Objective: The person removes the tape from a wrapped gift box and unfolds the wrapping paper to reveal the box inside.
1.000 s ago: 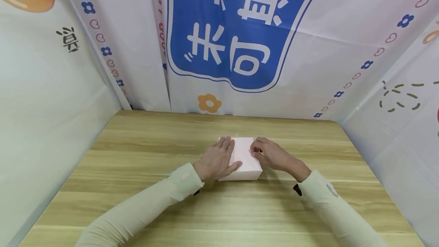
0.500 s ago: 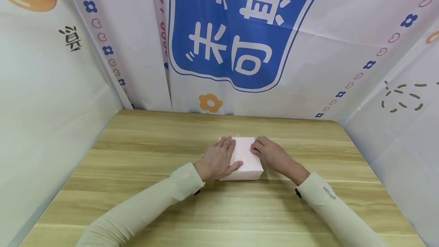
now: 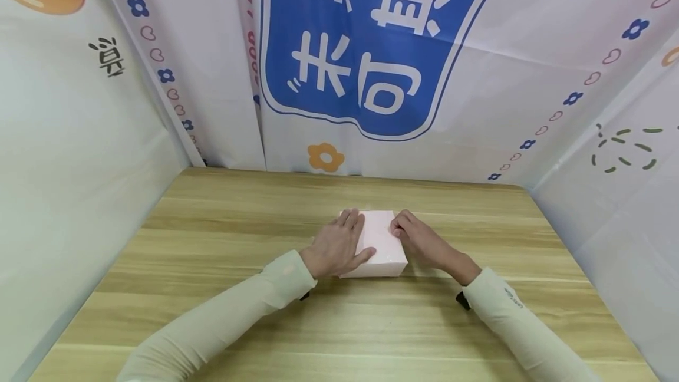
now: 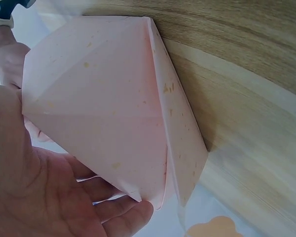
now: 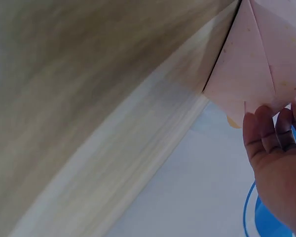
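A small pale pink box sits on the wooden table in front of me in the head view. My left hand lies across its left part, fingers straight and thumb spread over the top. My right hand is at the box's upper right edge, fingers curled in and tips on that edge. In the left wrist view, the end of the box shows creased, angled paper folds with gold flecks. The right wrist view has the right fingertips bent at the fold of the box.
The wood-grain table ends at a white printed curtain behind and on both sides. A blue panel with white characters hangs above the box. Light long sleeves cover both forearms.
The right fingers have curled in tighter, and that hand has shifted a little along the box's right edge. The left hand and the box hold their place.
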